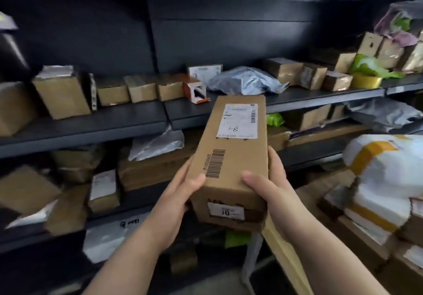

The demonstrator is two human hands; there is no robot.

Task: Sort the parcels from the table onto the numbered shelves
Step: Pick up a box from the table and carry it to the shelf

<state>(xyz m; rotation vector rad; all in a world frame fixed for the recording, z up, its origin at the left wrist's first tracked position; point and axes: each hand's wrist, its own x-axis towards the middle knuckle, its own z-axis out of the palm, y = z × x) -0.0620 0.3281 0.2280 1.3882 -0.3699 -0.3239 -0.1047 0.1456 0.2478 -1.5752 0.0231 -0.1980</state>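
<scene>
My left hand (pixel 176 205) and right hand (pixel 272 194) clamped the near end of a long brown cardboard box (pixel 231 155) from either side, thumbs curled over its top face and fingers pressed along its sides. Its long axis ran away from me toward the dark metal shelves (pixel 91 125). It was held in the air, the far end level with the middle shelf's front edge. The flat, matte top carried a printed black barcode (pixel 215 163) near my thumbs and a white rectangular shipping label (pixel 238 121) at the far end, handwritten "1-8". A small white sticker (pixel 225 211) sat on the near end face. Beyond, a crumpled grey plastic mailer (pixel 242 80) lay on the shelf among squat taped cardboard cartons (pixel 112 92).
</scene>
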